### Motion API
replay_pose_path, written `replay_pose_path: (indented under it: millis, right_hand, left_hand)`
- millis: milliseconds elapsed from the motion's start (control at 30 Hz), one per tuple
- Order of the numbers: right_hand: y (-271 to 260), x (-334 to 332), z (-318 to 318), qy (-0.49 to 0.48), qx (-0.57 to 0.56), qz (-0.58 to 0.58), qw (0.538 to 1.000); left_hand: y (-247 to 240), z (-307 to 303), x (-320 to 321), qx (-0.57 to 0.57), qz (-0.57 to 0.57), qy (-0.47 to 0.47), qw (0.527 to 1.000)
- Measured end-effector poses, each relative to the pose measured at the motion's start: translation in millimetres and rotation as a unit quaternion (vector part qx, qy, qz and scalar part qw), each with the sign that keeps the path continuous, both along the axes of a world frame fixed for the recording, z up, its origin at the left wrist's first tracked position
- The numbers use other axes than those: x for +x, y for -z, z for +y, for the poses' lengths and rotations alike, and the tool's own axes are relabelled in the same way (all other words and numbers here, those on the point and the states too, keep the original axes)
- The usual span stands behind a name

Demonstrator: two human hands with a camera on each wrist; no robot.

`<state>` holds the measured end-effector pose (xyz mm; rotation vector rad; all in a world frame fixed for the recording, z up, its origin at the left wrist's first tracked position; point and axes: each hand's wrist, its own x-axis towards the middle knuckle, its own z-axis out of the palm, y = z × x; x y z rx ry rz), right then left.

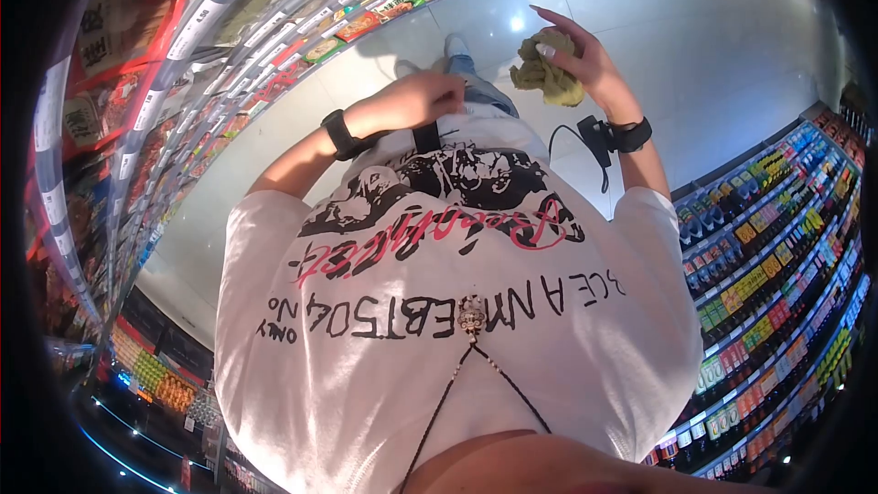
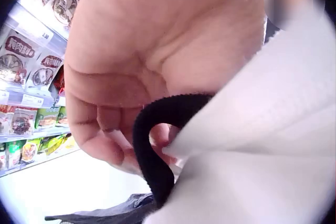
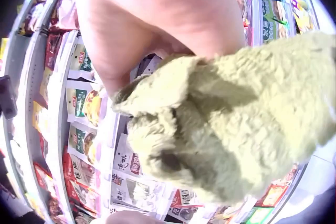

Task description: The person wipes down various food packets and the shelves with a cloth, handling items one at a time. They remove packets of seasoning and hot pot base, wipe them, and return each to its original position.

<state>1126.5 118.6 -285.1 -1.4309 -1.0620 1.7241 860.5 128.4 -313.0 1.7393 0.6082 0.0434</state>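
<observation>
In the head view my right hand holds a crumpled yellow-green cloth out in front of the body, one finger stretched away from it. Up close, the fuzzy cloth hides most of the fingers in the right wrist view. My left hand is held before the waist, beside the white T-shirt. Its fingers bend inward in the left wrist view. A thick black strap and shirt fabric cover part of them; I cannot tell whether they grip anything.
A shelf of packaged food with price strips runs along the left. Another shelf with rows of colourful goods stands at the right. Pale tiled floor lies between them. A thin black cable hangs by the right wrist.
</observation>
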Motion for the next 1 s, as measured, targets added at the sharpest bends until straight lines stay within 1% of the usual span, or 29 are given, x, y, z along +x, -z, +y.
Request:
replay_pose_path:
  millis: [33,67,133,167,200,233,267,333,367,400,433,467,533,567,600,633,667,700,733,767,800,833,867,900,933,1000]
  right_hand:
    - [-1.9,-4.4,-1.6,-0.009,-0.004,0.002,1.000]
    - [-4.4,-8.4,-3.4,-0.018,-0.008,0.004,1.000]
    - [-11.4,-15.2,-4.4,-0.023,-0.017,-0.006,1.000]
    - [-15.7,-18.8,-4.7,-0.029,-0.030,-0.015,0.999]
    - [-20.8,-25.5,-5.2,-0.029,-0.024,-0.018,0.999]
    - [-27.2,-35.3,-4.8,-0.026,0.020,0.011,0.999]
    - [-34.6,-45.1,-2.9,-0.024,0.067,0.041,0.997]
    - [-40.5,-57.7,-1.2,-0.064,0.102,0.048,0.992]
    - [-47.5,-67.1,1.9,-0.069,0.167,0.057,0.982]
    - [-55.7,-77.2,4.8,-0.076,0.233,0.065,0.967]
    - [-61.7,-83.3,8.5,-0.078,0.303,0.067,0.947]
    - [-69.4,-89.5,10.3,-0.060,0.329,0.001,0.943]
    - [-78.7,-97.5,9.3,-0.005,0.355,-0.085,0.931]
    - [-83.6,-100.6,8.5,0.028,0.390,-0.084,0.916]
    - [-83.4,-98.0,9.3,0.043,0.419,-0.131,0.898]
    - [-88.2,-101.2,8.7,0.103,0.428,-0.147,0.886]
    - [-94.1,-104.2,6.9,0.165,0.436,-0.161,0.870]
    - [-99.3,-103.6,3.1,0.176,0.450,-0.170,0.859]
    - [-103.6,-102.7,-2.9,0.206,0.373,-0.143,0.893]
    - [-105.6,-101.9,-9.5,0.239,0.291,-0.111,0.919]
    - [-103.8,-100.9,-15.9,0.261,0.300,-0.120,0.910]
    - [-100.0,-99.1,-23.3,0.263,0.308,-0.190,0.894]
    - [-99.6,-97.3,-34.6,0.272,0.306,-0.262,0.874]
    - [-107.0,-94.8,-48.6,0.263,0.272,-0.288,0.880]
    - [-108.7,-93.2,-65.0,0.316,0.265,-0.302,0.860]
    - [-111.6,-87.4,-99.9,0.285,0.259,-0.261,0.885]
  left_hand:
    - [4.7,3.2,-3.0,-0.006,-0.008,-0.067,0.998]
    - [10.0,12.0,-7.3,0.027,0.012,-0.098,0.995]
    - [26.2,32.4,-21.6,0.075,0.050,-0.129,0.987]
    - [39.4,37.5,-29.0,0.079,0.047,-0.129,0.987]
    - [56.5,39.1,-35.8,0.091,0.037,-0.091,0.991]
    - [59.6,41.1,-37.3,0.107,0.027,-0.052,0.993]
    - [61.4,41.1,-37.9,0.126,0.021,-0.035,0.991]
    - [6.9,38.8,-23.3,0.042,-0.032,-0.052,0.997]
    - [-7.9,39.5,-23.7,-0.061,-0.083,-0.070,0.992]
    - [-20.9,42.7,-24.2,-0.162,-0.134,-0.082,0.974]
    - [-22.3,42.4,-20.8,-0.289,-0.198,-0.117,0.929]
    - [-27.0,33.7,-25.1,-0.428,-0.358,-0.155,0.815]
    - [-41.0,39.4,-20.8,-0.370,-0.398,-0.137,0.828]
    - [-50.0,41.2,-20.6,-0.216,-0.340,-0.184,0.897]
    - [-58.6,41.6,-20.7,-0.056,-0.275,-0.229,0.932]
    - [-74.0,43.8,-23.4,-0.022,-0.175,-0.257,0.950]
    - [-91.7,41.0,-18.7,0.037,-0.185,-0.334,0.924]
    - [-90.1,43.0,-19.0,0.037,-0.201,-0.350,0.914]
    - [-82.6,46.1,-19.9,0.033,-0.216,-0.364,0.906]
    - [-77.4,50.3,-22.5,0.066,-0.202,-0.348,0.913]
    - [-75.2,55.1,-23.8,0.098,-0.190,-0.328,0.920]
    - [-76.8,56.1,-21.3,0.118,-0.198,-0.324,0.918]
    - [-103.7,44.7,-12.2,0.048,-0.269,-0.333,0.903]
    - [-105.3,43.6,-8.3,0.065,-0.277,-0.309,0.907]
    - [-108.2,45.6,-2.5,0.082,-0.289,-0.276,0.913]
    - [-123.6,33.8,14.1,0.127,-0.260,-0.223,0.931]
